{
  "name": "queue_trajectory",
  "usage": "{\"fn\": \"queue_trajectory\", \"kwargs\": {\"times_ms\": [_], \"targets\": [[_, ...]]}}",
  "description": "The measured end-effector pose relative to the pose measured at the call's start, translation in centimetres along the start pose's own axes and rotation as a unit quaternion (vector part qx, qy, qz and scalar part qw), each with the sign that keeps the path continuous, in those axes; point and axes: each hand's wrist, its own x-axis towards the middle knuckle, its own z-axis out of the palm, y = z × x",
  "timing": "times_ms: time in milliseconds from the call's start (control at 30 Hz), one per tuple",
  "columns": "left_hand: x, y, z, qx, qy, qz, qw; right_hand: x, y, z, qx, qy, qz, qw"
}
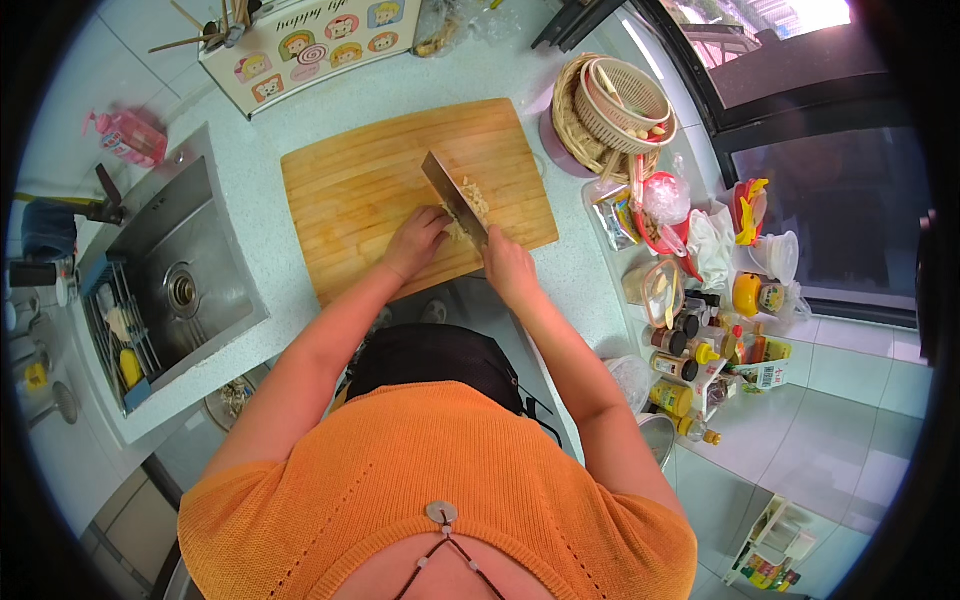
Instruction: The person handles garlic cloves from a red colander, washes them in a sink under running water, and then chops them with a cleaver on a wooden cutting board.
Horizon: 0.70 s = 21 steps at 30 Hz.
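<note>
A wooden cutting board (350,195) lies on the light counter in front of me. My right hand (508,262) is closed around the handle of a kitchen cleaver (450,192), whose broad blade stands on edge over the board and points away to the left. Beside the blade, my left hand (416,242) rests on the board with its fingers bent together against pale food; its kind is too small to tell. Finely chopped pale bits (475,200) are heaped at the blade's right side.
Left of the board is a steel sink (215,250) with a dish rack (120,325); a pink pump bottle (130,138) stands behind it. A decorated box (310,50) is at the back. Stacked baskets (575,110), a red bowl (650,232) and several seasoning jars (672,367) line the right.
</note>
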Motion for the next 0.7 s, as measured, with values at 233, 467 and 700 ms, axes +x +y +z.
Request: {"fn": "queue_trajectory", "kwargs": {"times_ms": [233,467,700], "targets": [[-0.2,-0.1,0.3,0.004,0.008,-0.014,1.0,0.7,0.1,1.4,0.034,0.052,0.014,0.998],[-0.2,0.0,0.0,0.008,0.024,-0.006,1.0,-1.2,0.6,0.2,0.026,0.042,-0.01,0.999],[-0.3,0.2,0.0,0.02,0.018,0.004,1.0,-0.8,-0.6,-1.0,-0.029,-0.026,-0.01,0.999]]}}
